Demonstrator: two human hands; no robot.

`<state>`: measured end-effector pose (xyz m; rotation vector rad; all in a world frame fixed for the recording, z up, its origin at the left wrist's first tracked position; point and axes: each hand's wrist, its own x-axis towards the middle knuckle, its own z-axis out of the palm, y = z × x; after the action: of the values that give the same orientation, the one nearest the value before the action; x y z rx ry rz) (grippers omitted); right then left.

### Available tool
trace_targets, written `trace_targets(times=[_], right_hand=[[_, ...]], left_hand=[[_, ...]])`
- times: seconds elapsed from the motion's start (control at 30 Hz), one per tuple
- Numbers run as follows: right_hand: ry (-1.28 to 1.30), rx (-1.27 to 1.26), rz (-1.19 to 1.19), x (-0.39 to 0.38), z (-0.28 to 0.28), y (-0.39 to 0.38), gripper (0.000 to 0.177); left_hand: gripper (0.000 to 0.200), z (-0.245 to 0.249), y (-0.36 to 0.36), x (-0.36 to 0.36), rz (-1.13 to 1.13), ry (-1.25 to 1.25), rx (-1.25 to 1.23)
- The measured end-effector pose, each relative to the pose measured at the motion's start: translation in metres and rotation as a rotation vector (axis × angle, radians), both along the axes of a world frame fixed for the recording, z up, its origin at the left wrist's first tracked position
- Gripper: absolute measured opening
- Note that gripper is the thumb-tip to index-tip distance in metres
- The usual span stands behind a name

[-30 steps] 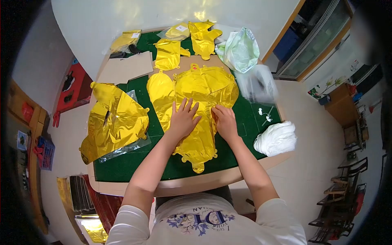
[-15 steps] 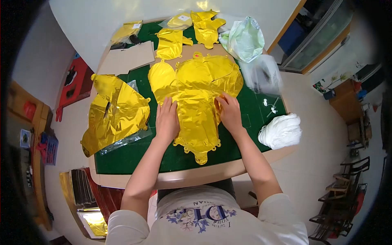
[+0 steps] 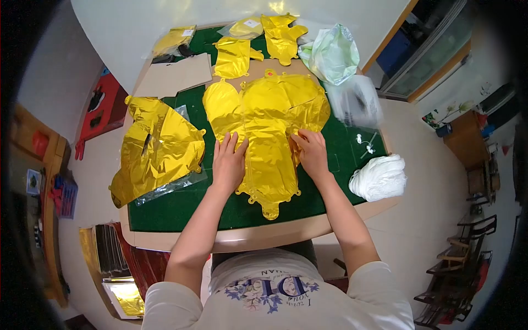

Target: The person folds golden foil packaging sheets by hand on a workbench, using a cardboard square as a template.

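Observation:
A flat gold foil balloon lies in the middle of the green table top, its wide lobes at the far side and its narrow, tabbed end toward me. My left hand rests on the left edge of the narrow part, fingers stretched and thumb apart. On the opposite edge, my right hand has its fingers curled, with thumb and forefinger pinching the foil. Another gold foil piece lies to the left on a clear plastic bag.
Smaller gold foil pieces lie at the back beside cardboard. A pale green plastic bag and a clear bag are at back right. A white string bundle sits near the right edge, by small white fittings.
The left thumb has spread away from its fingers over the foil. The right hand stays at the same edge. The whole view has shifted slightly.

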<state>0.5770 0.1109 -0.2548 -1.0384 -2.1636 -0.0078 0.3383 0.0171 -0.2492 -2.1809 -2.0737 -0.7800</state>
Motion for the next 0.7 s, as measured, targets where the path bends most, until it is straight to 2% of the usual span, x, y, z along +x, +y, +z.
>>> trace_targets(times=[0.2,0.3,0.4,0.53,0.63,0.67,0.7], right_hand=[[-0.008,-0.011,0.013,0.0,-0.001,0.001,0.029],[-0.019,-0.02,0.006,0.0,-0.002,0.001,0.028],[-0.006,-0.028,0.004,0.001,-0.002,0.001,0.026],[0.059,0.027,-0.026,0.002,0.004,-0.003,0.02],[0.133,-0.228,-0.132,0.009,0.014,-0.023,0.016],[0.361,-0.361,-0.128,0.01,0.014,-0.03,0.018],[0.431,-0.49,-0.119,0.012,0.014,-0.034,0.018]], left_hand=[[0.034,0.001,0.001,-0.001,-0.011,-0.153,-0.009],[0.037,0.004,0.0,0.009,-0.039,-0.126,0.117],[0.027,0.015,-0.002,0.009,0.016,-0.291,0.115],[0.01,0.02,-0.013,-0.001,-0.017,-0.17,0.069],[0.011,0.013,-0.028,-0.011,-0.049,-0.261,-0.014],[0.016,0.013,-0.032,-0.009,-0.001,-0.554,-0.075],[0.019,0.013,-0.031,-0.01,0.006,-0.892,-0.156]])
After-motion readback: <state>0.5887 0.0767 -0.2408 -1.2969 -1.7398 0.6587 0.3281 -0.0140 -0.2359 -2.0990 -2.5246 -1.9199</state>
